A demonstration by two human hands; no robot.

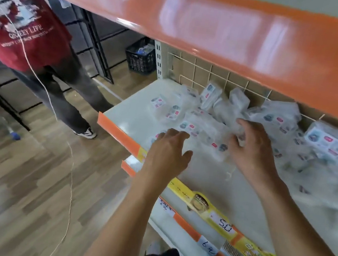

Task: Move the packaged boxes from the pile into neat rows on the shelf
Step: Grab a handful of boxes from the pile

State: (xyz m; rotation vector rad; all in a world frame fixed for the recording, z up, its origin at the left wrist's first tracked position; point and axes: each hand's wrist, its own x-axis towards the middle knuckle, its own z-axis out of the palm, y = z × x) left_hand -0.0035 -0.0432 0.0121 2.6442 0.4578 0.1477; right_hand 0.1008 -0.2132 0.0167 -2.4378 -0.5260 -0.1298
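Observation:
A loose pile of clear-wrapped white packaged boxes [215,115] with small red and blue labels covers the white shelf [129,114] from its middle to the right edge. My left hand [170,150] hovers over the shelf's front left part, fingers relaxed and spread, touching or just above a flat package. My right hand [250,146] reaches into the pile, fingers curled around a clear-wrapped box [238,131]. The frame is motion-blurred, so the grip is not sharp.
An orange-edged upper shelf [203,28] overhangs the work area. Yellow price strips [221,223] line the front edge. A person in a red shirt [19,34] stands on the wooden floor at left, near a white cable [70,167] and a black crate [141,57].

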